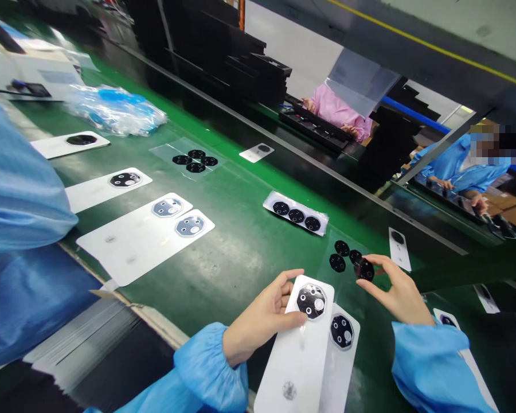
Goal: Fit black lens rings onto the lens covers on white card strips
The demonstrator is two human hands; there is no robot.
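Note:
My left hand (262, 312) grips the left edge of a white phone back cover (298, 350) with a round black camera ring at its top. A second white cover (341, 344) lies under it to the right. My right hand (395, 289) pinches a black round lens piece (364, 269) between thumb and fingers. Two more black lens pieces (339, 255) lie on a clear sheet on the green belt just left of that hand.
On the green belt (241, 241) lie several white covers (141, 238), a clear strip with three black lenses (296, 213), a sheet with several lenses (194, 160) and a blue plastic bag (116, 109). A co-worker's blue sleeve (21, 195) fills the left. Other people work beyond the belt.

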